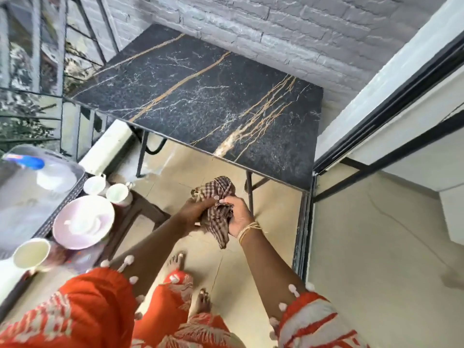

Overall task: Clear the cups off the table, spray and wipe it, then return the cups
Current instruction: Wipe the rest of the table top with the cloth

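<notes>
Together, the fingers (226, 199) of the right hand (237, 214) and those of the left hand (194, 209) are clamped on a bunched checked cloth (219, 209), which is held in the air just near of the table (200, 96), both forearms being stretched forward from orange sleeves (82, 312). Three white cups are counted at the left, all seemingly empty: two cups (95, 184) (118, 193) are set side by side, far of a pink plate (82, 222), and a third cup (31, 253) is seen nearer. One blue-capped spray bottle (27, 162) is seen, blurred, farther left. The dark marble tabletop is bare.
</notes>
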Available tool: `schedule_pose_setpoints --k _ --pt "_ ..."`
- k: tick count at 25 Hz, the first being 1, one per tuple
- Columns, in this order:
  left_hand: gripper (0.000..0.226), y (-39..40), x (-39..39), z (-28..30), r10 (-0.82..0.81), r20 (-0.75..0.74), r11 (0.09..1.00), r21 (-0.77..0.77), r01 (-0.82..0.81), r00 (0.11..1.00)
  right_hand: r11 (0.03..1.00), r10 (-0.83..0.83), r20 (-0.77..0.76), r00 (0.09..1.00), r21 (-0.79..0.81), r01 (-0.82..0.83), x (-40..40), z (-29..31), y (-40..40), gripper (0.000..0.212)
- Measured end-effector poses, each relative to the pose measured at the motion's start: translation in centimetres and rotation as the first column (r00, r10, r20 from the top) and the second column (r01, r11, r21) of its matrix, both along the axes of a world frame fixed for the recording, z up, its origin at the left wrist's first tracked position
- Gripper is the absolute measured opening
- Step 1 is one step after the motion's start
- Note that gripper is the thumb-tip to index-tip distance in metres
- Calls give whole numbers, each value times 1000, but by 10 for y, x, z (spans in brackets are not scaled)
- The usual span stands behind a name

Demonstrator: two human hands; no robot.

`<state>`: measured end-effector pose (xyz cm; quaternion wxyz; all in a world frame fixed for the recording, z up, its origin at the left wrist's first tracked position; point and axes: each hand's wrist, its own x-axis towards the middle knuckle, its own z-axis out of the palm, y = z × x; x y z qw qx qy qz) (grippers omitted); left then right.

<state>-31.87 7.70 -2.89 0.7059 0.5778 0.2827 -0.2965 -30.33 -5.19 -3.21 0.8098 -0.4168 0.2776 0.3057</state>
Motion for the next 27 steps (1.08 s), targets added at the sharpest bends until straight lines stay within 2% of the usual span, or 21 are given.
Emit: schedule_pose_setpoints --k 3,7,10,12,14,17,20,23,24,25,27 --pt "16 20 -29 -7 96 39 993 71 -99 995 994 87 15 996 -69 -86 -21 -3 23 39" --pt "27 61 -55 -13 130 84 978 154 -142 988 959 148 122 981 -258 -113 -35 -9 60 43" --pt "32 91 -75 -5 144 54 982 114 -149 988 911 277 176 945 -359 -200 -44 -13 92 46" --pt "29 116 -88 5 220 10 975 26 -220 976 898 335 159 929 -352 -264 -50 -10 123 52" --pt "23 148 -98 7 291 9 956 20 -292 957 905 362 122 924 -284 -317 -57 -6 163 54" --pt "36 200 -110 3 392 -3 919 43 -391 920 873 424 117 898 -318 -371 -65 -4 219 55" --pt "44 260 -124 -3 458 -13 886 92 -455 889 765 536 89 839 -472 -438 -69 -8 282 58" --pt "23 311 -128 -9 534 -17 842 98 -530 845 518 728 45 685 -690 -505 -65 -13 345 53" --pt "14 323 -127 -9 552 -20 830 110 -547 834 462 759 32 651 -731 -502 -63 -13 363 51" --pt "7 335 -126 -12 572 -16 813 137 -565 820 436 771 29 636 -752 -494 -62 -13 380 49" --pt "13 365 -123 -20 634 -1 759 191 -622 773 403 790 -1 613 -753 -521 -61 -9 421 45"
